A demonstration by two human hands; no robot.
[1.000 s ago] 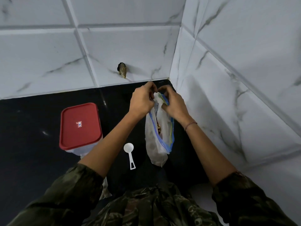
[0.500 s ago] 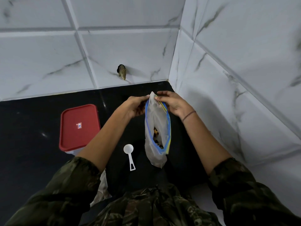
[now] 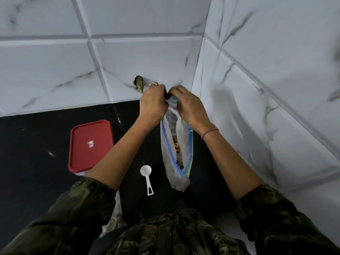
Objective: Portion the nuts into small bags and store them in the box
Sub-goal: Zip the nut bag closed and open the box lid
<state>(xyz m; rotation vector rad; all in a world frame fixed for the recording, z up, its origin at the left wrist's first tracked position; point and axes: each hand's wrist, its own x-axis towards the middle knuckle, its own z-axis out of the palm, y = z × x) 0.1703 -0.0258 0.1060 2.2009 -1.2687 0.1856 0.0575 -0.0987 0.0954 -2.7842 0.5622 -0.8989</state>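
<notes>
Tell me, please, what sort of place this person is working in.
Most likely a home kitchen corner: a glossy black countertop meets white marble-look wall tiles, and a red-lidded food box and a white measuring scoop sit on it.

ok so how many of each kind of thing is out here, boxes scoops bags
Red-lidded box: 1
White scoop: 1
Zip bag with nuts, gripped at the top by the left hand and right hand: 1
Total: 3
Pale plastic under the left sleeve is too hidden to count.
</notes>
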